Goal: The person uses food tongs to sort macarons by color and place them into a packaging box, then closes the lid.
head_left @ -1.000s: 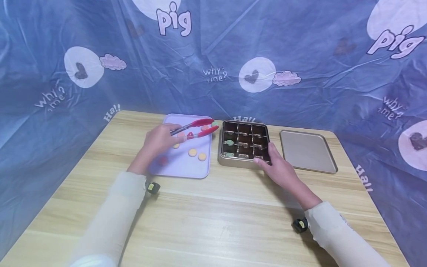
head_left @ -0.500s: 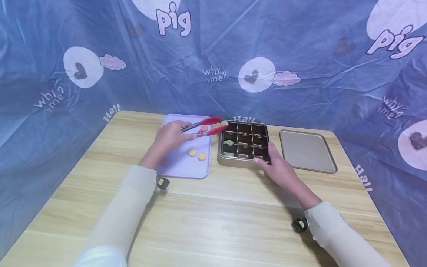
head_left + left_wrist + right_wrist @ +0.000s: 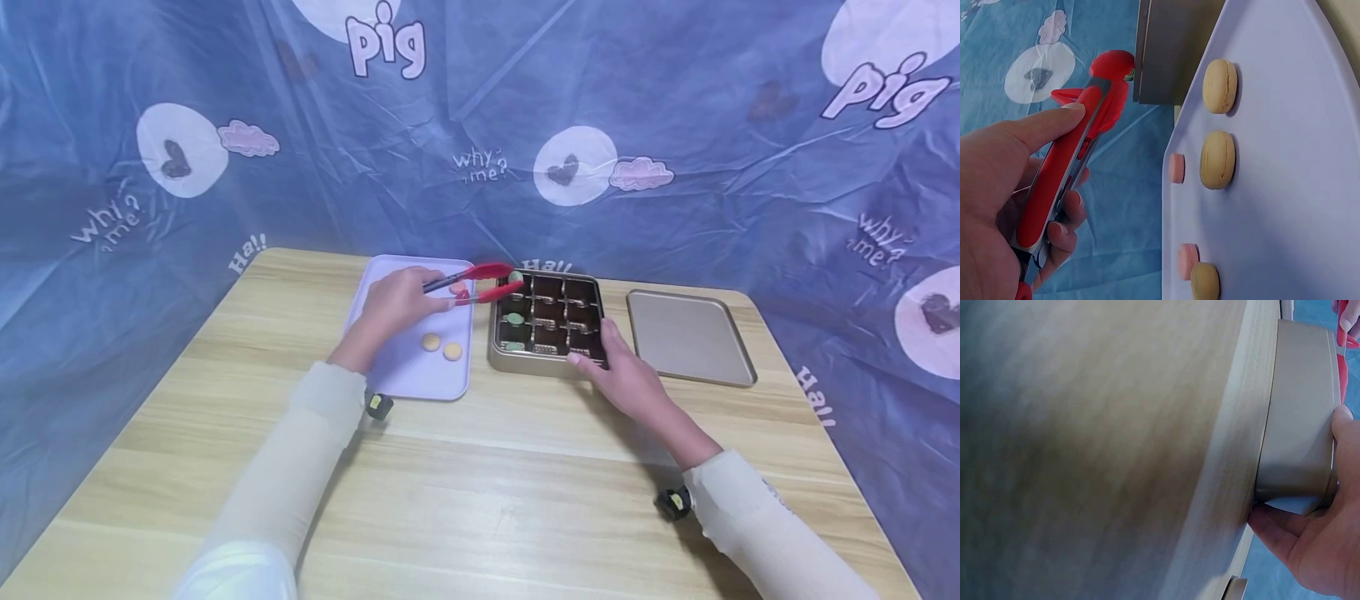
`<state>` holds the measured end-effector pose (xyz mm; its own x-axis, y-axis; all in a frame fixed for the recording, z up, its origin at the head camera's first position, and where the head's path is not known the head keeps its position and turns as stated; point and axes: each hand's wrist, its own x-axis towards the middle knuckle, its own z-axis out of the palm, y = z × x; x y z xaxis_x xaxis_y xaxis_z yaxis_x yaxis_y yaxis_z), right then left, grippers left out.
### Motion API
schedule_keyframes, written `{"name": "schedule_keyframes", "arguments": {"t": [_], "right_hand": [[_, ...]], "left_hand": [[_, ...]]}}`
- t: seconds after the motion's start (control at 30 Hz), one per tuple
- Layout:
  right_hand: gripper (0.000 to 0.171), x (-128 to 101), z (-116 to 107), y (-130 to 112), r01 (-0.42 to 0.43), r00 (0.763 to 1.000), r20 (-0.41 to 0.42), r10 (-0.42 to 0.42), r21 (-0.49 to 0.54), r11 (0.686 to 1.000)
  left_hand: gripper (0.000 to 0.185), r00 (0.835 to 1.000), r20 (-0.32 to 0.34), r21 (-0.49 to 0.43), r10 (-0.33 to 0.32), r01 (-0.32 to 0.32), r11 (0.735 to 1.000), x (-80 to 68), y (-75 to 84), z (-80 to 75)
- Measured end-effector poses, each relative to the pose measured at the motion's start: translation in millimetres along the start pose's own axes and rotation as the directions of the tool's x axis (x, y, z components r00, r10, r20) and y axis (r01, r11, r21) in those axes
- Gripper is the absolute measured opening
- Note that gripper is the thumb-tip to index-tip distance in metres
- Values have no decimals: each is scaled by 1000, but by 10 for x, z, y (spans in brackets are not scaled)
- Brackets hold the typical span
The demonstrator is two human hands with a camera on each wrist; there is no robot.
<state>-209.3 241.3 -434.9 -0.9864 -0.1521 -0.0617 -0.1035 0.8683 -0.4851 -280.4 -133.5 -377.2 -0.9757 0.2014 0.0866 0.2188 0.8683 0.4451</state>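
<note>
My left hand (image 3: 397,302) grips red tongs (image 3: 476,282), also seen as red tongs (image 3: 1079,150) in the left wrist view. The tong tips pinch a small green macaron (image 3: 516,276) over the far left cell of a gold tin box (image 3: 525,360) with dark dividers. Two green macarons (image 3: 514,318) lie in its left column. My right hand (image 3: 622,375) holds the box's near right corner, thumb and fingers around the box wall (image 3: 1300,412). A lilac tray (image 3: 408,375) left of the box carries tan macarons (image 3: 441,347) and pink ones (image 3: 1176,167).
The gold box lid (image 3: 688,337) lies flat to the right of the box. All stand on a wooden table (image 3: 487,483) with a blue printed cloth (image 3: 675,125) hung behind and at both sides.
My left hand has carried the tongs with the green macaron rightward, from over the tray to over the box's far left cell. The right hand has stayed on the box.
</note>
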Motion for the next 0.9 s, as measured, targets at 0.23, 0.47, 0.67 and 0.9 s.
{"name": "schedule_keyframes", "arguments": {"t": [0.23, 0.47, 0.67, 0.9], "right_hand": [[106, -6, -4, -15, -7, 1000, 6, 7, 3, 1000], [104, -13, -9, -19, -2, 1000, 2, 2, -3, 1000], [104, -13, -8, -21, -2, 1000, 7, 2, -3, 1000], [104, -4, -1, -5, -1, 1000, 8, 1, -6, 1000]], "left_hand": [[50, 1000, 18, 14, -10, 10, 1000, 18, 32, 13], [53, 1000, 8, 11, -27, 27, 1000, 5, 46, 4], [55, 1000, -13, -4, -29, 29, 1000, -39, -16, -26], [59, 996, -5, -37, -88, 88, 995, -135, -164, -96]]}}
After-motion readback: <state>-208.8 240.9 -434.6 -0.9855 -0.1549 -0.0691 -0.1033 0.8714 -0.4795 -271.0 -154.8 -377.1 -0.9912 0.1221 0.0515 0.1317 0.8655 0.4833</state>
